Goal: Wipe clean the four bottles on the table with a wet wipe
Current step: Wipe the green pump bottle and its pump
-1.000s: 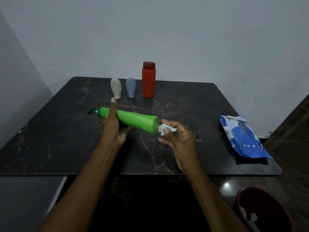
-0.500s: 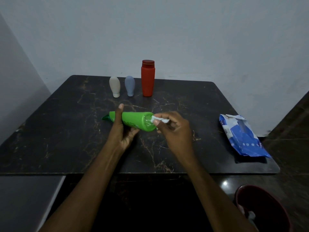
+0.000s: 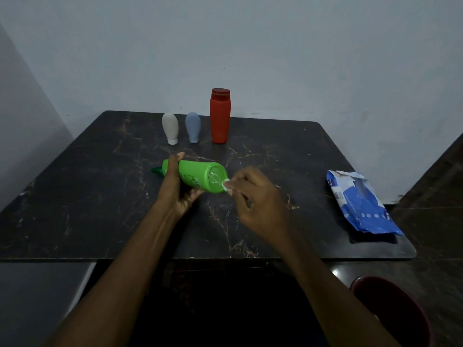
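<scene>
My left hand (image 3: 175,189) grips a green bottle (image 3: 198,175) sideways above the table, its dark green cap pointing left and its flat base turned toward me. My right hand (image 3: 258,199) pinches a small white wet wipe (image 3: 226,187) against the lower rim of that base. At the back of the table stand a white bottle (image 3: 170,128), a blue-grey bottle (image 3: 193,127) and a taller red bottle (image 3: 220,115), all upright in a row.
The dark marble-patterned table (image 3: 100,196) meets a pale wall at the back. A blue and white wipes pack (image 3: 360,204) lies near the right edge. A dark red bin (image 3: 390,311) sits on the floor at bottom right.
My left hand has turned the green bottle so its base faces me more. My right hand brought the wipe from beside the bottle onto the base and rubs it there.
</scene>
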{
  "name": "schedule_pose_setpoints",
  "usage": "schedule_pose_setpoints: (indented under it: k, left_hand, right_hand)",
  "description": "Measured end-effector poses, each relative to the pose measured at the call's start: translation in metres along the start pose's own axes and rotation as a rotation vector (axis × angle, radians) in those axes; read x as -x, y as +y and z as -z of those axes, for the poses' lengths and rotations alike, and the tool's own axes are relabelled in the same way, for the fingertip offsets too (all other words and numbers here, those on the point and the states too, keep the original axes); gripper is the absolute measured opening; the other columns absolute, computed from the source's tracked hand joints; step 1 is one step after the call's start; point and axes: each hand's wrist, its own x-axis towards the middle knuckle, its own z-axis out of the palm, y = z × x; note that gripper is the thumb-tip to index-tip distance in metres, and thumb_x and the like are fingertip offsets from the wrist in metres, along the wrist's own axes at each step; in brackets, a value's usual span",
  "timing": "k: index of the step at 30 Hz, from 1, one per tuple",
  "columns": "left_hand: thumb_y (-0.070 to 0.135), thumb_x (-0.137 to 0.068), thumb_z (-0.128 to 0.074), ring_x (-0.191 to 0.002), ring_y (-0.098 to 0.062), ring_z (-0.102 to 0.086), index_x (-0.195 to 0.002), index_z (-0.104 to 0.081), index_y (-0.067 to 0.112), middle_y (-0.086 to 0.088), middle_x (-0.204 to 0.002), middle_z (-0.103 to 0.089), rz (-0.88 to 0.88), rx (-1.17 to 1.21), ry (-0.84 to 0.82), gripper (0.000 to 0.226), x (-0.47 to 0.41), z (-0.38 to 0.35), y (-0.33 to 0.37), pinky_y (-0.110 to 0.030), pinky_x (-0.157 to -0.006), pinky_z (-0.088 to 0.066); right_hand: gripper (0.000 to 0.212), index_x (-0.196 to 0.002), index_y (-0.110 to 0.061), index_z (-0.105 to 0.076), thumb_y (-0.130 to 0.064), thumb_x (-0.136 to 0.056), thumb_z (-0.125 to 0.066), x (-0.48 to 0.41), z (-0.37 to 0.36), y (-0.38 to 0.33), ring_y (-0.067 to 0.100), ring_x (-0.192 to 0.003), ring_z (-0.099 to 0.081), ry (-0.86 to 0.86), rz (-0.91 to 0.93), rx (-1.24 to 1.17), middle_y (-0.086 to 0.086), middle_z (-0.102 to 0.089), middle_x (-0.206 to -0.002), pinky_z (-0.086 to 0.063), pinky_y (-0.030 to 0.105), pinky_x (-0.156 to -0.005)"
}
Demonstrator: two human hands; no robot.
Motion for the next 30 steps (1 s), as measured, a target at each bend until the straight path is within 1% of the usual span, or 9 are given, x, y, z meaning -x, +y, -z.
schedule_pose_setpoints:
  k: [3, 5, 9, 13, 16, 20, 24, 27, 30]
  left_hand:
    - [0.049, -0.083, -0.077, -0.087, -0.022, -0.075, -0.117, -0.066, 0.015, -0.009, -0.109, -0.073, -0.005, -0.045, 0.011, 0.049, -0.001, 0.000, -0.001, -0.041, -0.064, -0.064]
    - [0.052, -0.083, -0.076, -0.087, -0.022, -0.075, -0.116, -0.067, 0.016, -0.009, -0.111, -0.074, -0.008, -0.074, 0.008, 0.049, -0.003, 0.000, -0.003, -0.040, -0.063, -0.063]
    - [0.052, -0.083, -0.075, -0.081, -0.020, -0.075, -0.118, -0.066, 0.017, -0.009, -0.108, -0.075, -0.033, -0.128, 0.022, 0.050, -0.002, -0.002, -0.006, -0.036, -0.061, -0.062]
    - [0.051, -0.084, -0.073, -0.080, -0.021, -0.076, -0.118, -0.066, 0.017, -0.008, -0.102, -0.076, -0.048, -0.132, 0.017, 0.049, -0.004, -0.001, -0.006, -0.038, -0.064, -0.062]
    - [0.051, -0.083, -0.074, -0.077, -0.019, -0.074, -0.113, -0.064, 0.019, -0.005, -0.092, -0.074, -0.047, -0.147, 0.015, 0.045, -0.007, -0.001, -0.006, -0.038, -0.064, -0.062]
    - [0.051, -0.081, -0.076, -0.089, -0.023, -0.074, -0.120, -0.065, 0.019, -0.007, -0.107, -0.074, -0.056, -0.153, 0.016, 0.051, -0.008, 0.000, -0.009, -0.041, -0.071, -0.063]
    - [0.051, -0.078, -0.079, -0.098, -0.026, -0.075, -0.131, -0.064, 0.016, -0.010, -0.119, -0.075, -0.060, -0.135, 0.009, 0.065, -0.006, 0.001, -0.010, -0.044, -0.076, -0.063]
    - [0.050, -0.081, -0.075, -0.093, -0.026, -0.074, -0.125, -0.064, 0.017, -0.010, -0.112, -0.074, -0.073, -0.128, 0.014, 0.057, -0.006, 0.001, -0.009, -0.041, -0.070, -0.063]
    - [0.049, -0.082, -0.074, -0.088, -0.024, -0.071, -0.116, -0.062, 0.020, -0.009, -0.105, -0.070, -0.079, -0.146, 0.017, 0.045, -0.005, -0.001, -0.011, -0.038, -0.064, -0.062]
  right_hand:
    - [0.015, -0.102, -0.010, -0.076, -0.005, -0.089, -0.071, 0.008, 0.009, 0.004, 0.011, -0.079, -0.064, -0.012, -0.110, -0.112, -0.001, -0.064, -0.095, -0.054, 0.033, -0.064]
    - [0.017, -0.105, -0.011, -0.076, -0.009, -0.088, -0.074, -0.003, 0.018, -0.001, 0.008, -0.080, -0.065, 0.042, -0.146, -0.170, 0.000, -0.068, -0.096, -0.056, 0.029, -0.066]
    - [0.016, -0.105, -0.006, -0.074, -0.008, -0.089, -0.073, -0.028, 0.016, -0.016, 0.006, -0.087, -0.062, 0.075, -0.051, -0.087, 0.004, -0.067, -0.100, -0.050, 0.015, -0.076]
    - [0.010, -0.099, -0.006, -0.074, -0.007, -0.090, -0.070, -0.017, 0.003, -0.008, 0.013, -0.081, -0.059, 0.021, 0.009, -0.016, 0.003, -0.062, -0.094, -0.050, 0.025, -0.071]
    - [0.010, -0.097, -0.012, -0.076, -0.013, -0.088, -0.073, 0.000, 0.011, 0.001, 0.011, -0.076, -0.061, -0.071, -0.057, -0.046, -0.003, -0.064, -0.091, -0.052, 0.032, -0.065]
    - [0.012, -0.097, -0.013, -0.078, -0.017, -0.086, -0.077, -0.011, 0.021, -0.001, 0.009, -0.074, -0.066, 0.026, -0.172, -0.177, -0.001, -0.071, -0.088, -0.056, 0.034, -0.064]
    - [0.013, -0.099, -0.009, -0.077, -0.010, -0.086, -0.075, -0.029, 0.007, -0.015, 0.011, -0.080, -0.066, 0.102, -0.121, -0.163, 0.003, -0.071, -0.092, -0.055, 0.030, -0.072]
    - [0.010, -0.097, -0.008, -0.076, -0.008, -0.088, -0.072, -0.014, 0.002, -0.015, 0.015, -0.078, -0.064, -0.004, -0.006, -0.063, 0.004, -0.067, -0.093, -0.053, 0.029, -0.070]
    - [0.008, -0.094, -0.012, -0.077, -0.012, -0.088, -0.072, -0.002, 0.012, -0.008, 0.013, -0.077, -0.065, -0.135, -0.017, -0.078, -0.001, -0.068, -0.092, -0.054, 0.034, -0.068]
